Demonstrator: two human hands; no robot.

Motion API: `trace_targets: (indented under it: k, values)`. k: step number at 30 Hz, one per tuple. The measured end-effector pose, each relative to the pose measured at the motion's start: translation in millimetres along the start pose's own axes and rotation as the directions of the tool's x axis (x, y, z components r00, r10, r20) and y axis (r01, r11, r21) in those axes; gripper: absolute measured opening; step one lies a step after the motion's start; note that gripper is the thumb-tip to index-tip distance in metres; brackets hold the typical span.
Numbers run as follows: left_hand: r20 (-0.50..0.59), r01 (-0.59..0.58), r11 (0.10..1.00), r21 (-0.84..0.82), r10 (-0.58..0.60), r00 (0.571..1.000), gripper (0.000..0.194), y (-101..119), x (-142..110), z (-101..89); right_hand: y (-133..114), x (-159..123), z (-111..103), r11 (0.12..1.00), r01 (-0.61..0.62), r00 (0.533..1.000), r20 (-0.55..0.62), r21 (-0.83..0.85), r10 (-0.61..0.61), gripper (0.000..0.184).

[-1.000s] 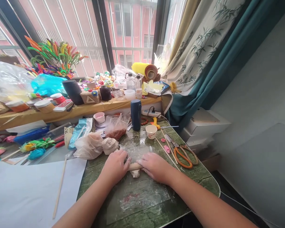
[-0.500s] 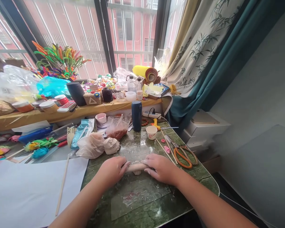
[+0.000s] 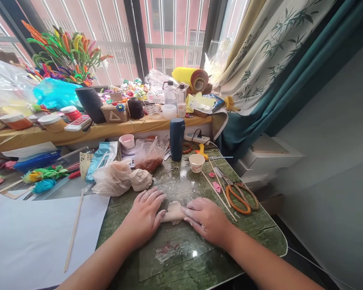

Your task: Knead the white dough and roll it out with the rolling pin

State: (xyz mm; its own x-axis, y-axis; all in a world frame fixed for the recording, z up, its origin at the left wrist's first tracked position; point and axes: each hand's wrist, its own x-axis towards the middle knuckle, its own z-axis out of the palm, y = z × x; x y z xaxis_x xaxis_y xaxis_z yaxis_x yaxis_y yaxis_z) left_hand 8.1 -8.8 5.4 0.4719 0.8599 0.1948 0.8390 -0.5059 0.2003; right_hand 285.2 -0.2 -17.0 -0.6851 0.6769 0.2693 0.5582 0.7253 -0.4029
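Observation:
A pale rolling pin [image 3: 168, 217] lies across a flattened piece of whitish clay [image 3: 175, 206] on a clear sheet [image 3: 157, 272]. My left hand [image 3: 143, 213] rests over the pin's left end, with fingers stretched forward and the thumb beside the pin. At the other end, my right hand [image 3: 207, 219] has its fingers curled over the pin. Both hands carry white smears, and they cover the pin's ends. Behind my left hand sits a rough lump of clay [image 3: 141, 179], beside a crumpled plastic bag [image 3: 112, 179].
Orange-handled scissors [image 3: 240, 201], thin wooden sticks [image 3: 219, 195] and a paper cup [image 3: 196, 163] lie to the right. A dark blue bottle [image 3: 177, 139] stands at the back. White paper [image 3: 33, 237] covers the left side. The cluttered windowsill [image 3: 145, 128] runs behind the table.
The rolling pin has shifted slightly toward me over the clay, uncovering more of its far side. My left fingers have straightened out from a curled position. The camera view has tilted down.

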Motion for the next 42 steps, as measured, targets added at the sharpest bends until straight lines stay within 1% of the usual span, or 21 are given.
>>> trace_targets:
  k: [2,6,9,11,13,15,18,21,24,28,30,34,37,39,42]
  values:
    - [-0.004,-0.018,1.000,0.020,0.018,1.000,0.042,-0.2,-1.4,1.3,-2.7,-3.1,3.4,1.000,-0.003,1.000,-0.019,-0.006,0.003,0.031]
    - [-0.021,-0.061,0.998,0.033,0.062,0.998,0.039,1.4,-3.7,-2.5,-5.7,-8.2,8.4,1.000,-0.021,0.999,-0.041,-0.010,0.021,0.031]
    - [-0.019,-0.096,0.995,-0.012,0.096,0.995,0.038,1.7,-6.6,-7.1,-4.6,-6.4,4.2,0.999,-0.039,0.999,-0.010,0.030,0.040,0.033]
    - [-0.006,-0.093,0.995,-0.047,0.093,0.996,0.036,0.0,-7.6,-7.6,-3.6,-1.4,-2.9,0.997,-0.040,0.999,0.024,0.070,0.039,0.033]
    - [-0.007,-0.053,0.997,-0.062,0.053,0.999,0.033,-2.8,-6.7,-4.9,-3.7,5.7,-11.5,0.997,-0.038,0.998,0.054,0.067,0.034,0.028]
    - [-0.012,0.007,0.998,-0.064,-0.008,1.000,0.032,-5.7,-3.9,-0.3,-4.7,13.3,-18.7,0.999,-0.041,0.997,0.071,0.030,0.039,0.021]
    - [-0.007,0.105,0.993,-0.063,-0.105,0.994,0.032,-7.8,2.2,4.7,-4.9,22.2,-21.5,0.998,-0.067,0.994,0.091,0.003,0.067,0.020]
    - [0.034,0.188,0.981,-0.051,-0.187,0.982,0.027,-7.0,9.1,4.0,-2.3,27.0,-14.4,0.988,-0.155,0.984,0.082,-0.021,0.157,0.013]
    - [0.089,0.233,0.972,-0.015,-0.231,0.969,0.025,-5.7,16.6,1.0,0.4,31.9,-6.1,0.960,-0.257,0.963,0.055,-0.109,0.264,0.016]
    - [0.154,0.281,0.958,0.049,-0.286,0.946,0.020,-6.3,25.1,1.0,1.2,46.1,-4.9,0.915,-0.345,0.923,0.103,-0.210,0.372,0.022]
    - [0.165,0.296,0.952,0.077,-0.305,0.938,0.018,-7.7,28.2,2.5,2.6,55.5,-6.7,0.895,-0.381,0.901,0.122,-0.233,0.416,0.023]
    - [0.131,0.276,0.952,0.136,-0.293,0.947,0.017,-11.6,33.7,5.1,9.4,70.2,-6.9,0.878,-0.405,0.889,0.116,-0.254,0.443,0.019]
    - [0.086,0.206,0.960,0.191,-0.225,0.971,0.020,-13.7,36.2,5.7,12.3,73.8,-4.5,0.864,-0.422,0.884,0.090,-0.273,0.460,0.017]
    - [0.055,0.154,0.966,0.209,-0.169,0.984,0.023,-14.0,35.7,5.8,11.0,72.4,-2.4,0.855,-0.432,0.884,0.053,-0.286,0.464,0.019]
    - [0.026,0.120,0.973,0.195,-0.127,0.992,0.023,-12.5,31.5,5.5,6.3,65.5,1.6,0.862,-0.408,0.907,-0.030,-0.300,0.420,0.030]
